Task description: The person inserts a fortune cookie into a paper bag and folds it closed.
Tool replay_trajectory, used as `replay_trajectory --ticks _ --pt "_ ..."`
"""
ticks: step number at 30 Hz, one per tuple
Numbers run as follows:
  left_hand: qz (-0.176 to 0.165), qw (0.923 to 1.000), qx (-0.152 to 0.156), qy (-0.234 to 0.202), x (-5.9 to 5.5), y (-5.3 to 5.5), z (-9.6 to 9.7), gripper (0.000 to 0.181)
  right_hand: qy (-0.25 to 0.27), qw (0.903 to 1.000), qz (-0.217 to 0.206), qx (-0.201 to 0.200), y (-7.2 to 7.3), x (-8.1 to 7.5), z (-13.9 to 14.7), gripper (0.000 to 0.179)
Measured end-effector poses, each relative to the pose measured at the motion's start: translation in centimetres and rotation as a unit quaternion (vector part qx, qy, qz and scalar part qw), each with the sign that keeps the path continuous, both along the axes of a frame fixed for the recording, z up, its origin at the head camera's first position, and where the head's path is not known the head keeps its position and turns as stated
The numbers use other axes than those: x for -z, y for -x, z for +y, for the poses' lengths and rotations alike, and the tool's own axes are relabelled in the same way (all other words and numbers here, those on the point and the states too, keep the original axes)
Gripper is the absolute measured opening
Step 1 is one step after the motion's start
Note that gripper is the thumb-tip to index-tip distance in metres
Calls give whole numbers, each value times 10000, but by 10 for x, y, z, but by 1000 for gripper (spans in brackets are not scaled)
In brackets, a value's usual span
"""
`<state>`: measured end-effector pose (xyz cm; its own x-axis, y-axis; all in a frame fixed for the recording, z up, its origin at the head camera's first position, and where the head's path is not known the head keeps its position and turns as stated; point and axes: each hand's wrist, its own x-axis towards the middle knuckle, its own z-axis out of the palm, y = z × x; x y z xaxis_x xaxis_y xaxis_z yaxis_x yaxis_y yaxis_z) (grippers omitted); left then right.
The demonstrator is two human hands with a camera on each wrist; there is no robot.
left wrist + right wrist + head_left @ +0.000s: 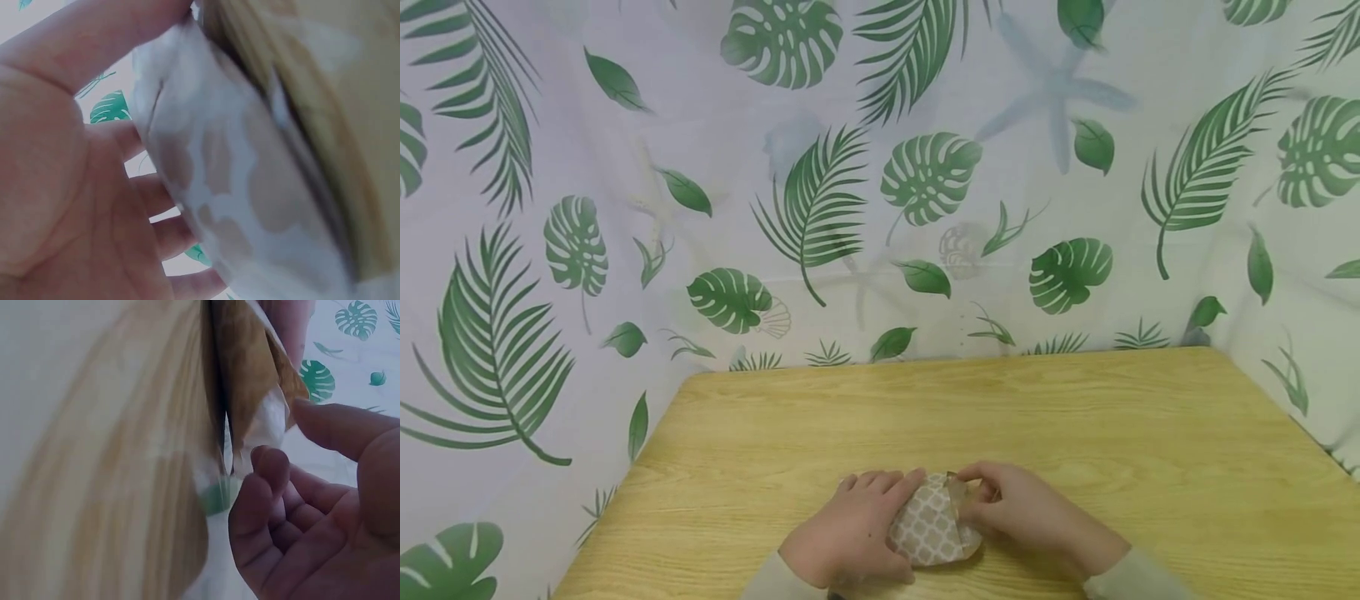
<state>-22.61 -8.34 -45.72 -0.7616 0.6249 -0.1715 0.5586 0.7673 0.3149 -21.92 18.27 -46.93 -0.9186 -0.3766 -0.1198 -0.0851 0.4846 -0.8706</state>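
Note:
A packet of beige patterned paper (928,521) with a white lattice design lies near the front of the table. My left hand (861,529) holds its left end, with fingers along the far side and thumb at the near side. The left wrist view shows the patterned face (219,169) close up beside the palm. At the right end, my right hand (1018,508) has curled fingers at the loose edge. In the right wrist view, a brown folded flap (250,369) stands up there, with one fingertip right at its corner. The packet's inside is hidden.
The wood-grain table (1000,408) stretches away behind the packet and to both sides. A white cloth (880,242) printed with green leaves hangs behind the table and along its left and right sides.

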Motion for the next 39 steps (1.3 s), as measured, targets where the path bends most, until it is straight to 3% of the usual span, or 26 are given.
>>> replay_trajectory --ticks 6,18,24,30,35,39 --pt "37 9999 -86 87 -2 -1 -1 116 -132 9996 191 -184 -1 -2 10 50" --pt "250 9995 -175 66 1 3 -3 118 242 9986 -388 -277 -2 -5 15 59" --pt "618 9973 -218 -319 3 8 -3 118 542 9965 -629 32 -2 -9 17 65" --pt "707 9930 -477 -820 1 11 -2 117 570 9968 -546 106 -3 -11 15 46" --pt "575 9839 -973 -1383 -2 11 3 119 587 9979 -214 -187 -5 -14 7 38" --pt "698 9752 -1254 -1686 -7 10 5 118 563 9981 201 -137 -8 -20 -6 37"
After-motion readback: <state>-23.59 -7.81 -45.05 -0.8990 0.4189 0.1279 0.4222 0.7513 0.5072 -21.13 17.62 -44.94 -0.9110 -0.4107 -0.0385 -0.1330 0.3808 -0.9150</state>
